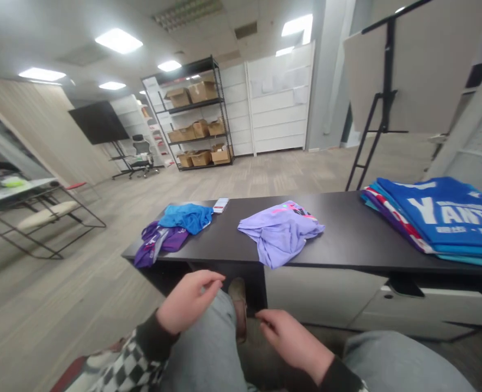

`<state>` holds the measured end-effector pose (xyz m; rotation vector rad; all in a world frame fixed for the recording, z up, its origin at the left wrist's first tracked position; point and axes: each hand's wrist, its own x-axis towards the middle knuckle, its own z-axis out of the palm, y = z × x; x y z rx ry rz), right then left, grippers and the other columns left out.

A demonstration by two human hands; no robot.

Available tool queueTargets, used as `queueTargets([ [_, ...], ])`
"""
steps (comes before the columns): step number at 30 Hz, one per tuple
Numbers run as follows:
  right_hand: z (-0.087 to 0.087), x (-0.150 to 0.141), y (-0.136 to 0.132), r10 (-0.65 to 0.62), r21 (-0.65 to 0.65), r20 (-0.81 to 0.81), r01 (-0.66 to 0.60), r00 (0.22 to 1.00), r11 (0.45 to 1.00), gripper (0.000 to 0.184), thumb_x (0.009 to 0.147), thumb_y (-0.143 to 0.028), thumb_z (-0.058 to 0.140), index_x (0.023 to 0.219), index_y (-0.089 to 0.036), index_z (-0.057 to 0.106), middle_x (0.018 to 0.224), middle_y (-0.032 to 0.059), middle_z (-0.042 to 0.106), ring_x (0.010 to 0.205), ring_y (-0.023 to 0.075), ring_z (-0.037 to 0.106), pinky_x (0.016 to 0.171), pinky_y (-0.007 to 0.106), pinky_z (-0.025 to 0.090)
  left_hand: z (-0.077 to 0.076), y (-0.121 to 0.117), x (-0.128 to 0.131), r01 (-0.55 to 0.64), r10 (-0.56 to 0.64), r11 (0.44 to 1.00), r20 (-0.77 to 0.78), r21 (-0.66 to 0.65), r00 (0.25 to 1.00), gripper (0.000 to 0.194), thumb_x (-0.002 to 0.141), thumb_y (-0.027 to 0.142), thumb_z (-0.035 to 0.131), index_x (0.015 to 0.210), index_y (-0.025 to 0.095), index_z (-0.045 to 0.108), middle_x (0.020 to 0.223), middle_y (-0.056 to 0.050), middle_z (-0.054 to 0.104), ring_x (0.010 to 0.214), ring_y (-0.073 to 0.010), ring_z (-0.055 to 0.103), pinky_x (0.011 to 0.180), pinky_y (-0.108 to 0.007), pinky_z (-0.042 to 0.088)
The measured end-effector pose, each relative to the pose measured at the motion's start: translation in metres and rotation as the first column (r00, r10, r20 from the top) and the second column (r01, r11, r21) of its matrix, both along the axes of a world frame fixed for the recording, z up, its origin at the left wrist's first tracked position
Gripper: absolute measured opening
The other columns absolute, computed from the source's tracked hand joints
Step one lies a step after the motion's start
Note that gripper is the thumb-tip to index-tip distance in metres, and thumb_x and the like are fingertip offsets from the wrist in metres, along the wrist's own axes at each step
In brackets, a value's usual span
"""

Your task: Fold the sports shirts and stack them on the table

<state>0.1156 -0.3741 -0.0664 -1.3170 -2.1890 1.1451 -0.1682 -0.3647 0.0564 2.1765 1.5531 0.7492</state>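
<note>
**A:** Where are the hands?

**B:** Low, over the grey trousers [206,348]; the left hand [189,302] is at 11 o'clock from the lap, the right hand [293,343] at 1 o'clock; both are empty, fingers loosely curled, the gap between fingers and thumb narrow.

**A:** And the shirts?

**B:** On the black table [232,242], out of reach of neither hand for now, I'd judge; the lilac shirt [279,234] lies crumpled at 12 o'clock; the blue shirt [187,216] sits on the purple shirt [159,242] at 11 o'clock; the folded stack [432,218] lies at 2 o'clock.

**A:** How would you handle them well?

**B:** Each one looks soft and bunched; I'd take the lilac shirt by two edges, hands wide apart, and let it fall open on the table; the blue shirt wants lifting on its own, so the purple one doesn't drag along.

**A:** What's hard to make out?

**B:** The purple shirt is partly covered; the lilac print is folded in on itself, so I can't read it; the stack runs off the right edge of the view; the small white packet [221,204] at 12 o'clock is too small to identify; a knee partly hides the brown shoe [238,307].
</note>
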Motion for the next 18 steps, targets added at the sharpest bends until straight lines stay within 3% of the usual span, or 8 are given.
queueTargets([
  [4, 0.016, 0.022, 0.019, -0.067, -0.009, -0.116, 0.066, 0.991, 0.998, 0.037, 0.107, -0.032, 0.055, 0.127, -0.021, 0.084, 0.124, 0.0121, 0.086, 0.115, 0.0289, 0.079, 0.103, 0.034, 0.055, -0.005, 0.03, 0.058, 0.282, -0.281, 0.959, 0.034, -0.013, 0.959, 0.031, 0.104, 0.032, 0.059, 0.117, 0.024, 0.087, 0.112, -0.009, 0.088, 0.103, -0.0239, 0.082, 0.098, -0.035, 0.063],
  [7, 0.033, 0.03, 0.032, -0.049, -0.001, -0.129, 0.049, 0.99, 0.999, 0.038, 0.106, -0.03, 0.056, 0.131, -0.021, 0.083, 0.126, 0.0106, 0.085, 0.112, 0.0261, 0.079, 0.102, 0.033, 0.055, 0.004, 0.052, 0.069, 0.432, -0.433, 0.901, -0.025, -0.05, 0.901, 0.032, 0.104, 0.033, 0.059, 0.116, 0.026, 0.088, 0.111, -0.009, 0.088, 0.102, -0.0246, 0.082, 0.097, -0.034, 0.062],
  [10, 0.03, 0.044, 0.045, -0.004, -0.039, 0.047, 0.006, 0.999, 0.999, 0.038, 0.105, -0.029, 0.059, 0.134, -0.021, 0.082, 0.116, 0.0093, 0.087, 0.102, 0.0232, 0.079, 0.092, 0.03, 0.055, 0.002, 0.099, 0.065, 0.43, -0.431, 0.903, -0.047, -0.018, 0.901, 0.032, 0.104, 0.042, 0.06, 0.114, 0.03, 0.088, 0.109, -0.006, 0.088, 0.101, -0.0266, 0.082, 0.095, -0.035, 0.063],
  [12, 0.02, 0.06, 0.05, 0.036, -0.101, 0.212, -0.015, 0.977, 0.995, 0.039, 0.103, -0.035, 0.062, 0.134, -0.023, 0.082, 0.113, 0.0087, 0.087, 0.098, 0.0234, 0.079, 0.085, 0.029, 0.054, -0.009, 0.138, 0.066, 0.343, -0.344, 0.935, -0.005, 0.094, 0.939, 0.036, 0.102, 0.051, 0.06, 0.112, 0.03, 0.088, 0.113, -0.007, 0.087, 0.106, -0.0297, 0.081, 0.103, -0.04, 0.062],
  [15, 0.009, 0.09, 0.049, 0.111, -0.235, 0.39, -0.018, 0.914, 0.972, 0.039, 0.1, -0.042, 0.065, 0.128, -0.026, 0.085, 0.115, 0.0087, 0.087, 0.099, 0.0256, 0.078, 0.079, 0.031, 0.052, -0.032, 0.182, 0.076, 0.239, -0.25, 0.948, 0.032, 0.209, 0.968, 0.056, 0.094, 0.063, 0.065, 0.133, 0.026, 0.081, 0.142, -0.013, 0.078, 0.134, -0.0372, 0.07, 0.123, -0.051, 0.051],
  [18, 0.008, 0.12, 0.05, 0.099, -0.314, 0.436, 0.048, 0.895, 0.948, 0.037, 0.1, -0.043, 0.063, 0.123, -0.027, 0.087, 0.113, 0.0078, 0.087, 0.096, 0.0254, 0.078, 0.077, 0.031, 0.051, -0.051, 0.203, 0.087, 0.312, -0.309, 0.942, -0.04, 0.127, 0.95, 0.078, 0.085, 0.073, 0.071, 0.148, 0.026, 0.072, 0.159, -0.014, 0.067, 0.146, -0.0416, 0.061, 0.128, -0.055, 0.045],
])
